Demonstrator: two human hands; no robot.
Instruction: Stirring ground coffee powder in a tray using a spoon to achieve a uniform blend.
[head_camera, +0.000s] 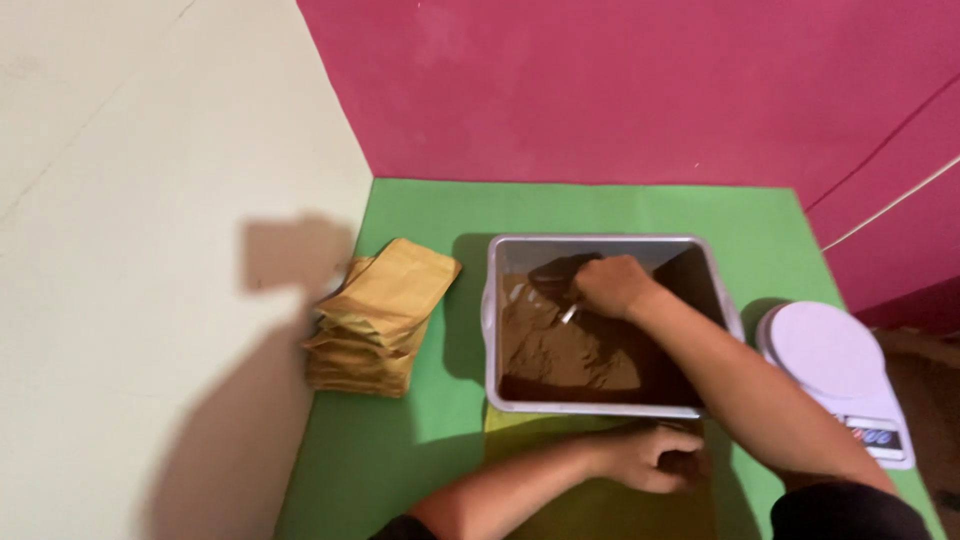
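A grey plastic tub (494, 330) holds brown powder (565, 352) on a green table (400, 450). My right hand (612, 285) reaches into the tub and grips a small metal scoop (568, 313) whose tip touches the powder. My left hand (655, 458) rests just in front of the tub's near rim, fingers closed on the top edge of a yellow-green pouch (600, 505) lying flat on the table.
A stack of several tan paper pouches (380, 315) sits left of the tub. A white round kitchen scale (835, 365) stands at the right edge. A pink wall (620, 90) backs the table; a cream wall is at the left.
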